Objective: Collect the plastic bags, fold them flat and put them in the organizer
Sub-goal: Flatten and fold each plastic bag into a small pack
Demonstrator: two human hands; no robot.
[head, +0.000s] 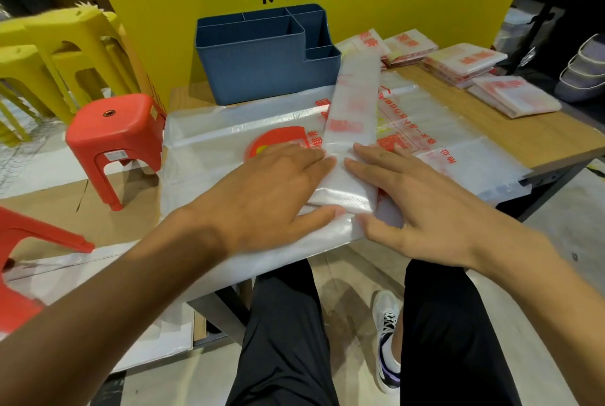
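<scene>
Both the left hand [271,189] and the right hand [422,196] press flat, fingers straight, on the near end of the folded bag strip [355,101], whose long axis runs away from them toward the blue organizer [262,71] beyond-left, folded bag stacks [471,62] lying beyond-right, nothing between.

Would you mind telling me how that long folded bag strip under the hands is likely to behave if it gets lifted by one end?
The folded bag strip looks thin and glossy, so it would probably droop and slide easily. Both the left hand and right hand press it flat, suggesting the folds may spring open once released. It is likely very light.
</scene>
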